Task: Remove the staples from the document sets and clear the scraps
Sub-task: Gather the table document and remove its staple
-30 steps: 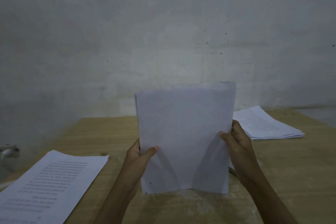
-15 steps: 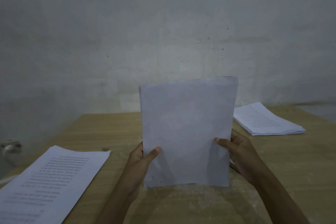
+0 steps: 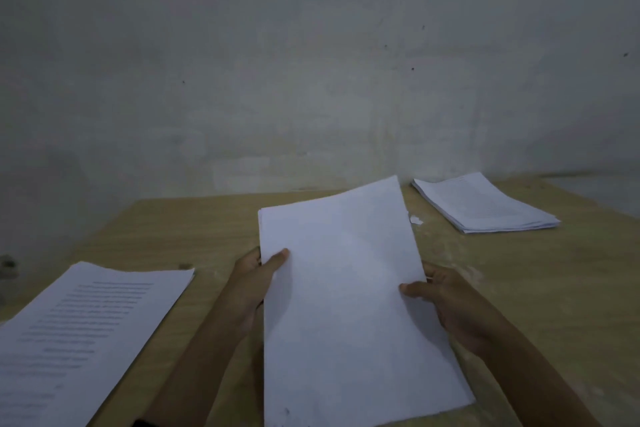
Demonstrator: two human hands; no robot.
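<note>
The set of papers (image 3: 346, 288) is light and floppy, a thin sheaf that will sag or fan apart if held by one corner, so it is best taken by both long edges about midway, as here. It lies blank side up over the near middle of the tabletop (image 3: 519, 288), angled a little to the right; whether it touches the wood I cannot tell. The left hand (image 3: 252, 284) grips its left edge, thumb on top, fingers underneath. The right hand (image 3: 446, 302) holds the right edge the same way, thumb pressed on the sheet. Both forearms reach in from the near edge, wrists low. Tiny dark marks sit near the sheaf's near left corner; staple or speck, I cannot say. A printed stack (image 3: 86, 329) lies at the near left corner, another pile (image 3: 485, 204) toward the far right corner, and a small white scrap (image 3: 415, 219) just beside the sheaf's far right corner
</note>
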